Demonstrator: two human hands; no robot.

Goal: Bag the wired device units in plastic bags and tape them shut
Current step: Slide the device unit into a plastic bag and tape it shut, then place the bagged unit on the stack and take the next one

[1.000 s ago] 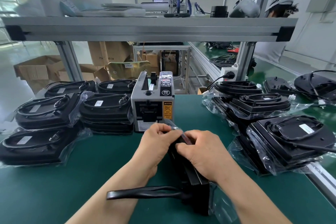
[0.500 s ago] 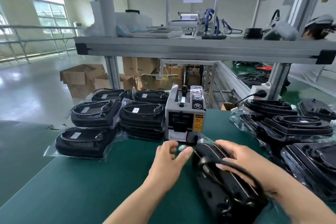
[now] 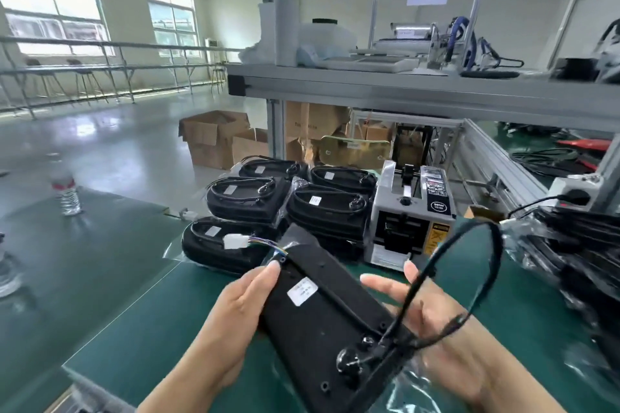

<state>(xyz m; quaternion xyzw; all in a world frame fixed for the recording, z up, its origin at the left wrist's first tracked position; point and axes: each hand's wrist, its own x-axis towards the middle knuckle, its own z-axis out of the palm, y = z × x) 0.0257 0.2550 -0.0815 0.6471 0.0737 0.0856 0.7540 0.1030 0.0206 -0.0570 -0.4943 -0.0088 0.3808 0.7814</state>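
Observation:
A flat black wired device unit (image 3: 322, 308) with a white label is held above the green bench, clear plastic bag film around it. My left hand (image 3: 240, 308) grips its left edge, thumb on top. My right hand (image 3: 419, 305) lies under its right side, palm up with straight fingers. The unit's black cable loop (image 3: 489, 265) arcs over my right hand. A white connector (image 3: 235, 241) on coloured wires sticks out at the unit's far end.
A grey tape dispenser (image 3: 412, 221) stands just beyond the unit. Bagged units are stacked to its left (image 3: 322, 208), and more are piled at the right (image 3: 583, 265). A water bottle (image 3: 67, 194) stands far left. Cardboard boxes (image 3: 214, 137) sit on the floor behind.
The unit has been turned from standing on edge to lying flat, label side up, and lifted. My hands left its top end; the view has swung left.

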